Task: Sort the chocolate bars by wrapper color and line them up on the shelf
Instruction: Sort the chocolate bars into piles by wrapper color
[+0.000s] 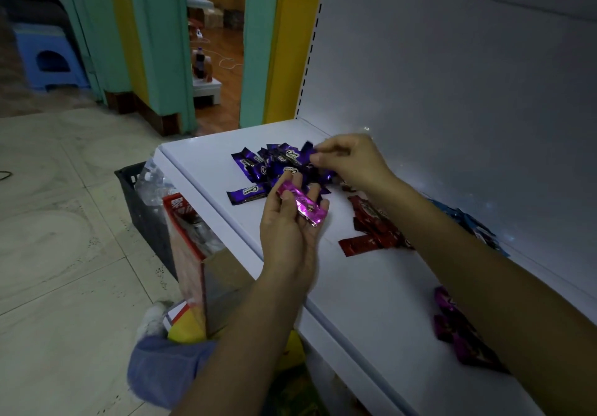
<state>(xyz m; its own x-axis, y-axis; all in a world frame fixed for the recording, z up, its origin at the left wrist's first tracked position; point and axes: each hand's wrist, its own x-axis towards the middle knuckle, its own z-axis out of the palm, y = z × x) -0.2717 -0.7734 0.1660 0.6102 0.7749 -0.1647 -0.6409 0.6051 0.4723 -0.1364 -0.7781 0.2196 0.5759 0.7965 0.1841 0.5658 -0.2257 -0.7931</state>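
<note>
left hand [290, 222], head view: holds a pink bar [302, 204] across the fingers, thumb on top, above the shelf [210, 160]; right hand [350, 160] pinches the end of a purple bar [308, 150] at the far edge of the purple pile [274, 167]; recommended: carry the pink bar to the magenta bars [462, 335] at the near right and lay it parallel, label up; lift the purple bar clear without dragging neighbours; red bars [374, 228] and blue bars [478, 225] are partly hidden behind the right forearm; their count cannot be read; the magenta labels are too dark to make out.
</note>
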